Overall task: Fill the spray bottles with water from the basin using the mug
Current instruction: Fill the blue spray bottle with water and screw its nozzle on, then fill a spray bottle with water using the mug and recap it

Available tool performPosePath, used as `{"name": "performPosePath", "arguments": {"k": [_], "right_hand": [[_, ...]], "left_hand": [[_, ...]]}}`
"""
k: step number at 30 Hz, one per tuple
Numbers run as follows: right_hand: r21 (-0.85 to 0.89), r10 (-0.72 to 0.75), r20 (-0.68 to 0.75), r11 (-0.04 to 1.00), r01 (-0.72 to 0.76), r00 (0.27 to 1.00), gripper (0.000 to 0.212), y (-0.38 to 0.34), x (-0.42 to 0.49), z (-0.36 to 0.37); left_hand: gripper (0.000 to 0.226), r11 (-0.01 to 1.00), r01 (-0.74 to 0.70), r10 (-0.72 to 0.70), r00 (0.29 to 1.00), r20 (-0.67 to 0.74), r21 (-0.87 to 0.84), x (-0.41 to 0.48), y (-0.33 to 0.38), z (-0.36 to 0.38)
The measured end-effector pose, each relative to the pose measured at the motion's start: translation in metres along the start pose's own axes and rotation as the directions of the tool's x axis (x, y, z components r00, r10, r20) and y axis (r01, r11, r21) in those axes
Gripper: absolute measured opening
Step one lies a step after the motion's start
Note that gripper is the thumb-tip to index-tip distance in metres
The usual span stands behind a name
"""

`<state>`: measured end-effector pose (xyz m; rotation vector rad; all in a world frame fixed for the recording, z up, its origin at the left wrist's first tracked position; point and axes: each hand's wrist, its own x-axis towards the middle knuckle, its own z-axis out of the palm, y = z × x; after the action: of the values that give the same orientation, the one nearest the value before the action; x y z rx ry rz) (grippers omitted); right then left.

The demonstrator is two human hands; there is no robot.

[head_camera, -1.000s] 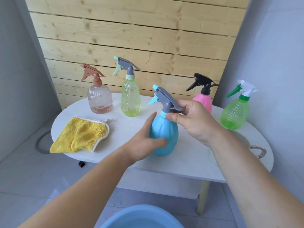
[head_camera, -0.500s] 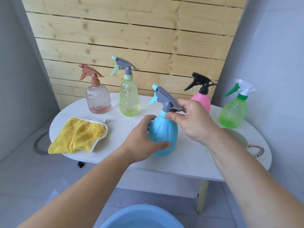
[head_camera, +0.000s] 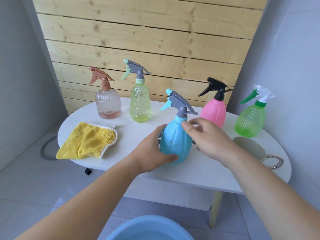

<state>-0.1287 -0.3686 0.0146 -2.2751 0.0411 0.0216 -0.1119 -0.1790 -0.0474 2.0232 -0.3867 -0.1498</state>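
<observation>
Left hand [head_camera: 152, 149] gripping blue spray bottle [head_camera: 174, 141], right hand [head_camera: 207, 137] beside neck

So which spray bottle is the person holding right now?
The blue spray bottle at the front of the table. The left hand wraps its body; the other four bottles stand untouched farther back.
</observation>
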Motion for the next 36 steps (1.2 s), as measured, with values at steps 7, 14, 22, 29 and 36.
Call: {"name": "performPosePath", "arguments": {"k": [7, 14, 22, 29, 36], "right_hand": [[0.279, 0.173, 0.129, 0.938, -0.203, 0.976, 0.036, 0.005, -0.012, 0.011], [0.569, 0.215, 0.108, 0.788, -0.238, 0.971, 0.023, -0.005, 0.021, 0.007], [0.662, 0.246, 0.044, 0.718, -0.213, 0.968, 0.028, -0.007, 0.079, 0.007], [0.636, 0.239, 0.028, 0.745, -0.202, 0.971, 0.042, 0.005, 0.095, 0.012], [0.598, 0.238, 0.025, 0.775, -0.205, 0.971, 0.038, 0.007, 0.094, 0.015]], "left_hand": [[0.093, 0.998, 0.051, -0.054, 0.993, -0.102, -0.031, 0.007, -0.005, 0.009], [0.094, 0.997, 0.074, -0.071, 0.958, -0.278, -0.001, 0.042, 0.008, 0.012], [0.1, 0.99, 0.135, -0.11, 0.934, -0.341, 0.049, 0.105, 0.013, 0.004], [0.097, 0.986, 0.162, -0.141, 0.934, -0.33, 0.038, 0.123, 0.001, 0.011], [0.1, 0.979, 0.188, -0.158, 0.944, -0.291, 0.081, 0.12, 0.008, 0.008]]}}
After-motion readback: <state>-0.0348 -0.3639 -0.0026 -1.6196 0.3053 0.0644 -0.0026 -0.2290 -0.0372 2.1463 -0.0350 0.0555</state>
